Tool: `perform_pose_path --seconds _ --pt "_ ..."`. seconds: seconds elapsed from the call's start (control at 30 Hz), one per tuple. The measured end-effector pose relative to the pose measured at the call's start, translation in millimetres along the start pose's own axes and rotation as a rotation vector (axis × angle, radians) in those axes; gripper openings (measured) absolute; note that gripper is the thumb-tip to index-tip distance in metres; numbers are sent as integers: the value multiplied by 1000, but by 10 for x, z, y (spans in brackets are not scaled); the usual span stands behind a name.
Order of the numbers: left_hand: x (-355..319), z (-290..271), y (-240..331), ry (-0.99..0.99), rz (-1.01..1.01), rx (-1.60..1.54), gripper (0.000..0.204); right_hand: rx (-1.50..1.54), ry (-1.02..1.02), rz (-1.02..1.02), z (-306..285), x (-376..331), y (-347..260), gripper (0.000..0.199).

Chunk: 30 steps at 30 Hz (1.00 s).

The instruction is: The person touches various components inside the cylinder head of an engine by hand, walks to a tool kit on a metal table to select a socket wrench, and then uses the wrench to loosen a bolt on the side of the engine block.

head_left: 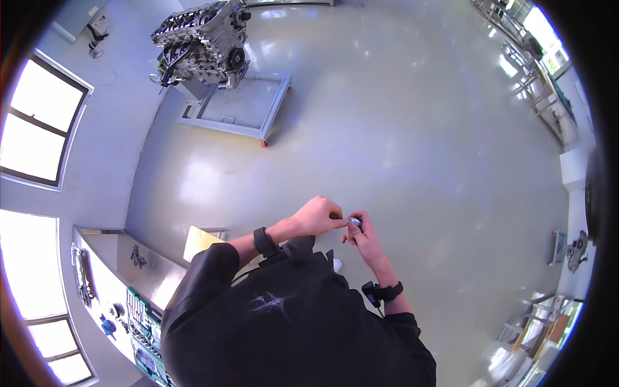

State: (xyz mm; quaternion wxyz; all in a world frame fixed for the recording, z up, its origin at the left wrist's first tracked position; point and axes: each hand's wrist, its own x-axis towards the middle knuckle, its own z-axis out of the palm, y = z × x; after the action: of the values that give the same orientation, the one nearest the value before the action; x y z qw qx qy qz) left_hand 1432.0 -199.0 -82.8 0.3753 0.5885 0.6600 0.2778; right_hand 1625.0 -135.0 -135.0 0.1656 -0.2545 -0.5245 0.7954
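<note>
In front of my body, both hands come together over the floor. My right hand (363, 243) has its fingers closed around a small shiny metal part (354, 221), which is too small to name. The fingertips of my left hand (317, 217) are pinched together right beside that part. Whether they grip its end or some other small thing is hidden. Each wrist wears a black strap, and the right one carries a small black box.
An engine (203, 45) stands on a grey wheeled frame (278, 106) at the far left. Along the left wall runs a workbench (155, 278) with a green tool case (143, 329) and metal parts. A yellow panel (199, 242) is near my left elbow. More benches (538, 97) line the right side.
</note>
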Motion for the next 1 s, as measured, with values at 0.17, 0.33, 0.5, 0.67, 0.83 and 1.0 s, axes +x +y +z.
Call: perform_pose_path --seconds 0.17,0.33,0.5,0.67,0.83,1.0 --pt "873 -792 -501 -274 -338 -699 22 -250 -2 -2 -172 1183 -414 16" --pt "1489 -1284 -792 -313 -277 -806 22 -371 0 23 -185 1884 -789 17" --pt "2091 -1820 -729 -282 1 -362 21 -548 -11 64 -356 2429 -1112 20" --pt "2666 -1826 -747 -54 -68 -161 25 -676 -65 76 -688 3020 -1402 21" --pt "3102 -1783 -636 194 -104 54 31 -686 -184 1 -1199 3543 -1578 19" --pt "3394 -2082 -488 136 -451 -493 30 -563 -445 -71 -1571 4304 -2060 16"
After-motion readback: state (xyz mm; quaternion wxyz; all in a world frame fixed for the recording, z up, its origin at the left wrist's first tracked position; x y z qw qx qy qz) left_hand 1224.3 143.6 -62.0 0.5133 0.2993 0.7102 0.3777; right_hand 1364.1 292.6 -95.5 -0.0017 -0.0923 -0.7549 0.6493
